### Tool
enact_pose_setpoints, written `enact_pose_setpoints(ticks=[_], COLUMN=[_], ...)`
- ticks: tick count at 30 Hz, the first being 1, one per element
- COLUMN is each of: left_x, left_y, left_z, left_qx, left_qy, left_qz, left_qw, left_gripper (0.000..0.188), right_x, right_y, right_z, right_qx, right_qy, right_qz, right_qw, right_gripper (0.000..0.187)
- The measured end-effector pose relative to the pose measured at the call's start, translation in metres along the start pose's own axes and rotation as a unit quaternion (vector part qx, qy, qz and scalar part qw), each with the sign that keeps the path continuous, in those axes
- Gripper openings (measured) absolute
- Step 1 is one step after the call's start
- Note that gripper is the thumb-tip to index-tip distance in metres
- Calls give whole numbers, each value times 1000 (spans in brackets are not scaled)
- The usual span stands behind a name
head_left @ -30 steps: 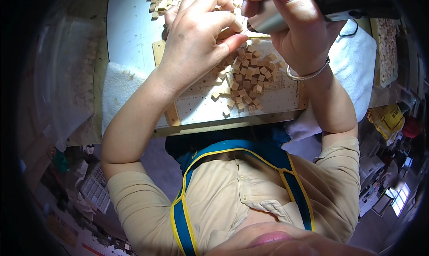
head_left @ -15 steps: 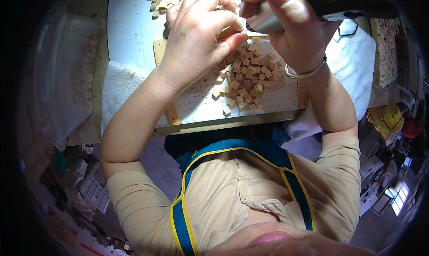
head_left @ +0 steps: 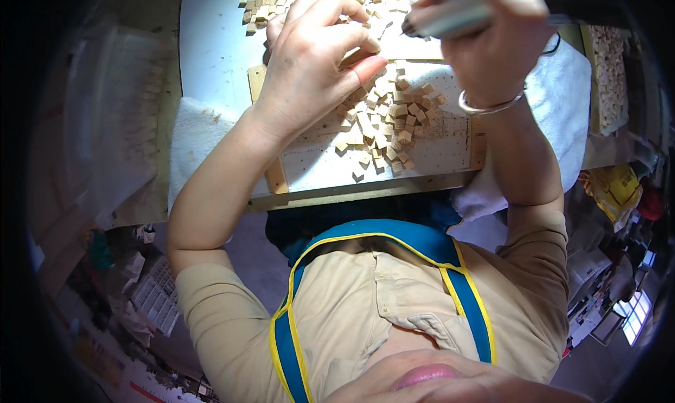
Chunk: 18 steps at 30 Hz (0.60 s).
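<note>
My left hand (head_left: pixel 316 62) is over the far part of a white board (head_left: pixel 316 157), its fingers curled and the thumb close to the index finger. Whatever they pinch is too small or hidden to make out. Just right of it, my right hand (head_left: pixel 492 59), smeared by motion and wearing a bracelet, grips a hand tool with a pale metallic nose (head_left: pixel 457 13) and a dark body. The tool's tip points left, toward my left hand. Below the hands, small wooden cubes (head_left: pixel 387 118) lie in a loose pile on the board.
More wooden cubes (head_left: pixel 267 2) are spread at the far side. Wooden strips (head_left: pixel 276 174) edge the board. White towels (head_left: pixel 200 132) lie at both sides. A clear plastic bin (head_left: pixel 112 115) stands at the left, and a tray of small pieces (head_left: pixel 608 80) at the far right.
My right hand has moved right with the tool, its tip now farther from my left hand. My left hand stays in nearly the same place. The cube pile is more brightly lit.
</note>
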<state>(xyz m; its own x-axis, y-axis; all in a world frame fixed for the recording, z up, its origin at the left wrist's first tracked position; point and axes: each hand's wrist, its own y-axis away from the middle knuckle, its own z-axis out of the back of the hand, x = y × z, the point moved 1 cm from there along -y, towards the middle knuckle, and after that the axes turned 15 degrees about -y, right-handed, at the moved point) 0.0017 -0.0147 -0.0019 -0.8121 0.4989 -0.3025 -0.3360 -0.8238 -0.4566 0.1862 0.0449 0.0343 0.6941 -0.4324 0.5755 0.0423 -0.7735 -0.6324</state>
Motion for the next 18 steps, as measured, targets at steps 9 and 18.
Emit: enact_pose_setpoints(ticks=[9,18], left_x=[-3,-8], left_y=[-5,-38], left_z=[40,15], left_qx=[115,12], left_qy=[244,-156], left_qz=[75,-76], left_qw=[960,985], left_gripper=[22,23], right_x=[18,12], right_y=[-30,-29], right_z=[11,19], right_qx=[-22,-6], right_qy=[-64,-81], right_qz=[17,52], right_qw=[998,995], right_gripper=[33,23])
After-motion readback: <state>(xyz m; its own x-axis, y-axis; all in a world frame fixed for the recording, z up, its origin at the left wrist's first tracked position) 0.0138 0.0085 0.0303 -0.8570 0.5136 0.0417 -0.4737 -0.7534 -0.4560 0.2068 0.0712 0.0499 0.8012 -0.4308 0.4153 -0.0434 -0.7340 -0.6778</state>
